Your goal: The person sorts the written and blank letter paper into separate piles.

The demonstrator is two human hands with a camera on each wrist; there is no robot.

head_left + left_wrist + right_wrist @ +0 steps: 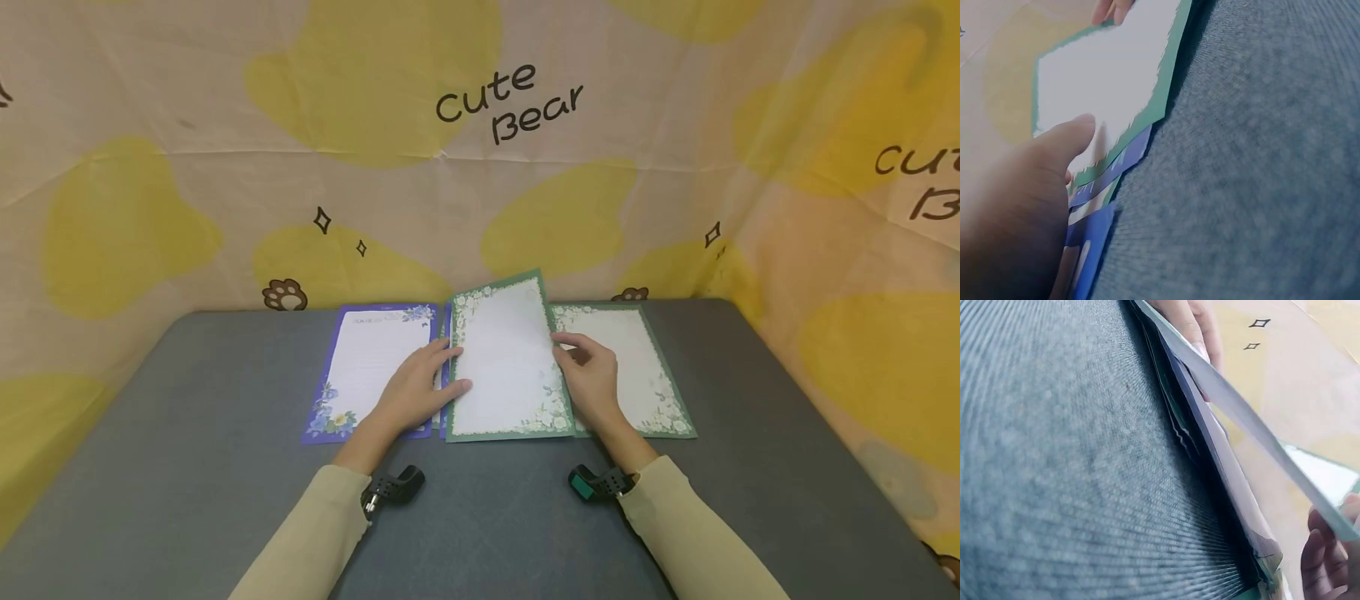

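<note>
A sheet of paper (502, 358) with a green floral border is raised off the table at a tilt. My right hand (592, 375) pinches its right edge between thumb and fingers; the right wrist view shows this hand (1338, 556) at the lifted edge. At the left edge, my left hand (416, 387) holds the same sheet. Its thumb (1075, 134) lies over the paper's face, while a fingertip (1206, 394) shows beneath the sheet in the right wrist view. Blue-bordered and green-edged papers lie partly covered under it.
A blue-bordered lined sheet (382, 358) lies to the left, partly beneath my left forearm. Another green-bordered sheet (637, 358) lies on the right, behind my right hand. All are on a dark grey table (495, 517) against a yellow patterned cloth (390, 192).
</note>
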